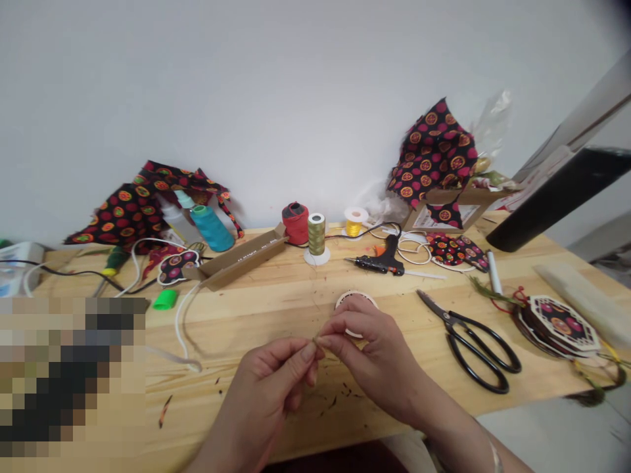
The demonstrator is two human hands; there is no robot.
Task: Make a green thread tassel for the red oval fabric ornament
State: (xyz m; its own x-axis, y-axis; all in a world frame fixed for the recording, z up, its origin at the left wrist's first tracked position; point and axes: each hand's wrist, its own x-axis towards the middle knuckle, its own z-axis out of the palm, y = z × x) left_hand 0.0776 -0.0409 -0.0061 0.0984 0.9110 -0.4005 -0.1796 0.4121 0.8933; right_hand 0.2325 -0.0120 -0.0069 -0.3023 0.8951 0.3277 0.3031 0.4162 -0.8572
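Observation:
My left hand (276, 378) and my right hand (367, 351) meet above the front of the wooden table, fingertips pinched together. Between them shows a tiny bit of olive thread (316, 341), mostly covered by the fingers. The spool of olive thread (316, 236) stands upright farther back, and a faint strand hangs from it toward my hands. Just behind my right hand lies a round pale wooden piece (345, 301), partly hidden by the fingers. Black-handled scissors (466, 341) rest to the right, blades partly apart.
A glue gun (382, 259) with its cord lies toward the back. Red (296, 225), yellow (353, 225) and teal (214, 228) thread spools stand near the wall. An open cardboard box (241, 259) sits at left. Stacked octagonal frames (562, 325) lie at right, beside a black tube (552, 203).

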